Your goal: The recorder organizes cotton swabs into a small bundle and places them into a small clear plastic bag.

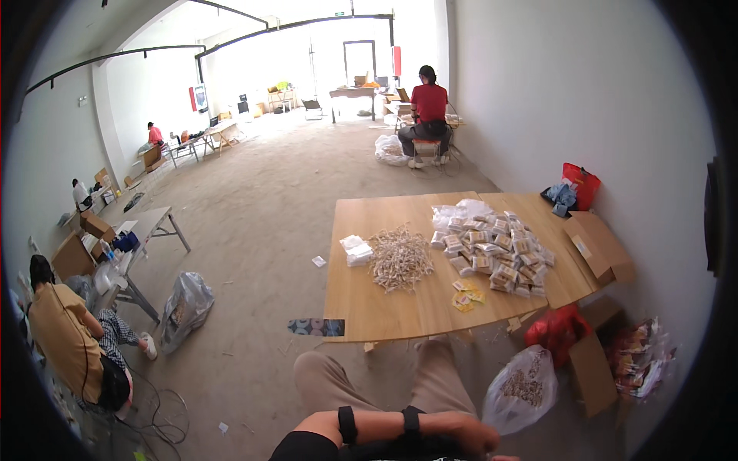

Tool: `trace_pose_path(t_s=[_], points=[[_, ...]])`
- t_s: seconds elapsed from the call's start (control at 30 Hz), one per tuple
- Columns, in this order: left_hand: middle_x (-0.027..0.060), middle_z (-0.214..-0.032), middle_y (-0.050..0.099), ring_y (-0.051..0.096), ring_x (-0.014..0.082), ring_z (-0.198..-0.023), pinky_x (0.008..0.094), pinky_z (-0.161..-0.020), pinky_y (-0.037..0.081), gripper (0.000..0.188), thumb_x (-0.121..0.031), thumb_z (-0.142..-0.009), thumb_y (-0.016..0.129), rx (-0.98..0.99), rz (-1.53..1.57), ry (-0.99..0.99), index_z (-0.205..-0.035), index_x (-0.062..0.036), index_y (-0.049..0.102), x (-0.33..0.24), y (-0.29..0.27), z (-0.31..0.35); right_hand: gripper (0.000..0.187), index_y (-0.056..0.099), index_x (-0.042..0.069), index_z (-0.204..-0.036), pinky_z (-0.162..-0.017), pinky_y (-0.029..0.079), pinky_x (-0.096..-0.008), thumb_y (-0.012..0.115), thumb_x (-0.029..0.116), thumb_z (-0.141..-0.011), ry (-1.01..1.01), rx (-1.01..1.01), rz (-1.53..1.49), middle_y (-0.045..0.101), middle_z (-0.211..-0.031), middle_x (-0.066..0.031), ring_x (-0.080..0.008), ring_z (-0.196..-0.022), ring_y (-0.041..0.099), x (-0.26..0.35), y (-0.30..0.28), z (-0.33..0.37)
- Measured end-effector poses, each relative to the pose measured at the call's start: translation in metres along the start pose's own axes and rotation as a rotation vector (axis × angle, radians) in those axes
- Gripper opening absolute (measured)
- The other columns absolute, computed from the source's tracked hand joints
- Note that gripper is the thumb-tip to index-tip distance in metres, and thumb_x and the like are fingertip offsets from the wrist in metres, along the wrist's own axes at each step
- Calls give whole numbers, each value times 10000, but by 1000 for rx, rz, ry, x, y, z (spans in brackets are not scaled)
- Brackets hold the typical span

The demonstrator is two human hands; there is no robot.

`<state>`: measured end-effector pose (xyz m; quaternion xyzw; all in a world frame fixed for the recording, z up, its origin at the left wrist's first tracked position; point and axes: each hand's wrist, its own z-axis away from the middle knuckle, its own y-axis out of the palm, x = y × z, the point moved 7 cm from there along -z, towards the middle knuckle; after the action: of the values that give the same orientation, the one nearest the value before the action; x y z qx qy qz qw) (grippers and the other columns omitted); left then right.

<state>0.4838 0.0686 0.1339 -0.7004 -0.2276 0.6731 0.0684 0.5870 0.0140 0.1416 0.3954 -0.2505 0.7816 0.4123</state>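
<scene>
My left forearm, with two black straps on it, reaches across my lap from the lower edge. My left hand (480, 436) is beyond my right knee, its fingers curled in; what they hold, if anything, is hidden. A sliver of skin at the lower edge, probably my right hand (505, 459), is too cut off to read. Close by lies a clear plastic bag (530, 384) of small beige pieces. On the wooden table (392, 319) before me are a heap of thin pale sticks (400, 260), a pile of small wrapped packets (500, 250) and white sheets (355, 250).
Yellow packets (467, 295) and a patterned strip (315, 327) lie at the table's near side. Cardboard boxes (600, 246) and a red bag (557, 326) crowd the right. A seated person (65, 338) is at left, beside a grey bag (187, 307); another person (428, 104) sits ahead.
</scene>
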Motion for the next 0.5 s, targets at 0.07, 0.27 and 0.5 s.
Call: trace_pose_path(t_s=[0.07, 0.27, 0.5], points=[[223, -749, 646, 632, 322, -687, 433, -635, 470, 274, -186, -659, 663, -56, -239, -229, -791, 54, 655, 16, -9, 3, 194, 644, 6, -1005, -663, 444, -231, 615, 162, -893, -46, 77, 79, 621, -830, -30, -92, -741, 543, -13, -2, -4], [223, -833, 670, 656, 383, -848, 460, -708, 505, 298, -224, -669, 671, -141, -295, -430, -836, 21, 695, -22, -24, 21, 213, 639, 7, -1035, -708, 454, -264, 611, 169, -900, -91, -21, 208, 635, -884, -63, -141, -794, 569, -22, -4, -7], [231, -826, 666, 657, 388, -845, 456, -708, 517, 349, -293, -695, 684, -180, -446, -423, -838, 25, 691, -28, -23, 22, 241, 631, 7, -1076, -772, 467, -309, 606, 180, -910, -143, -144, 386, 655, -959, -109, -209, -869, 605, -22, -3, -9]])
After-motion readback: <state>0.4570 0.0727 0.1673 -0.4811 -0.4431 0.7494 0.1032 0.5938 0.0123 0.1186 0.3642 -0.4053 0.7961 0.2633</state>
